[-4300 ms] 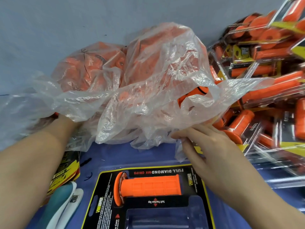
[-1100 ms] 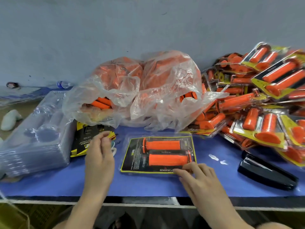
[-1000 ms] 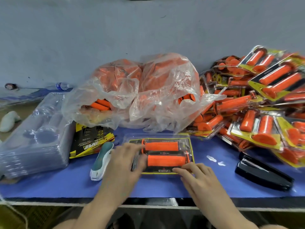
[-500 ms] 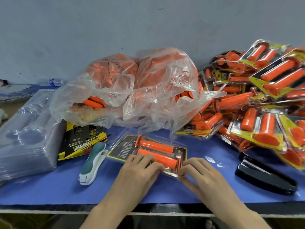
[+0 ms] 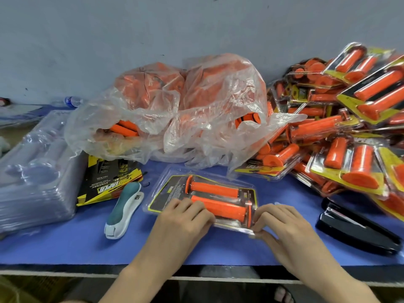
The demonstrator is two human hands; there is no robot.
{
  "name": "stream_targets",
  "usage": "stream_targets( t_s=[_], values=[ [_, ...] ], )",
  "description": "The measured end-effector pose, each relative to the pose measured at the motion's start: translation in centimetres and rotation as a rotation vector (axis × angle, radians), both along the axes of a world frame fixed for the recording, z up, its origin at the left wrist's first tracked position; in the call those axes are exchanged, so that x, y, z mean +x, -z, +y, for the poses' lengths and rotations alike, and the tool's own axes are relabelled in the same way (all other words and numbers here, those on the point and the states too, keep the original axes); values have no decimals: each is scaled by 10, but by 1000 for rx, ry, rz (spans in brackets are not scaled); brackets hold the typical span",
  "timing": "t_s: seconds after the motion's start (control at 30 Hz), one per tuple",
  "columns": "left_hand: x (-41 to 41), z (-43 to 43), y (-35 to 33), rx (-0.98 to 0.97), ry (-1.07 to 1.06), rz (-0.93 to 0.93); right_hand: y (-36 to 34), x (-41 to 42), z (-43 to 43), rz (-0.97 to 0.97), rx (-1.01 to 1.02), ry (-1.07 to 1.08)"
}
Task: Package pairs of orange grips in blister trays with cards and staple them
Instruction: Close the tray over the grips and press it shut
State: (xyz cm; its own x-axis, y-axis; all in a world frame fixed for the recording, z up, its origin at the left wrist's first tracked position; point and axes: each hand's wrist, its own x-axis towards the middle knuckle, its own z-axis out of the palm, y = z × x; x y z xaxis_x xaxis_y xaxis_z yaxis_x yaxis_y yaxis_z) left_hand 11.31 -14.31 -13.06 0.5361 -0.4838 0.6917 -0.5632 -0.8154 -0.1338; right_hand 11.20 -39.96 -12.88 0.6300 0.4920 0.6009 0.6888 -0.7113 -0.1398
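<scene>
A blue mat covers the worktable, and its dark front edge is trimmed with a pale strip. Behind it rises a plain grey-blue wall (with a few small dark marks). At far left, a clear plastic bottle with some blue on it lies on its side near the wall. A pale rounded object shows at the frame's edge, too cropped to name.

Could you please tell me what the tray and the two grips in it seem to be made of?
Tray: thin clear plastic, glossy; the card shows through it and its rim glints. Grips: likely rubber or soft plastic, matte orange; their surface is dull, with no sharp highlights.
</scene>
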Motion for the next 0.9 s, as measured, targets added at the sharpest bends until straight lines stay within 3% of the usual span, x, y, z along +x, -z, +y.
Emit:
stream_targets(
  t_s=[0.3,0.57,0.7,0.9],
  values=[
    [-5,43,-5,-38,-72,33,-6,2,-37,36,-1,244],
    [-27,34,-8,-54,46,37,12,1,7,-282,-60,184],
    [-34,30,-4,-119,151,61,8,3,26,-180,-46,152],
    [-17,60,-13,-98,6,155,-7,2,23,-24,100,78]
  ],
)
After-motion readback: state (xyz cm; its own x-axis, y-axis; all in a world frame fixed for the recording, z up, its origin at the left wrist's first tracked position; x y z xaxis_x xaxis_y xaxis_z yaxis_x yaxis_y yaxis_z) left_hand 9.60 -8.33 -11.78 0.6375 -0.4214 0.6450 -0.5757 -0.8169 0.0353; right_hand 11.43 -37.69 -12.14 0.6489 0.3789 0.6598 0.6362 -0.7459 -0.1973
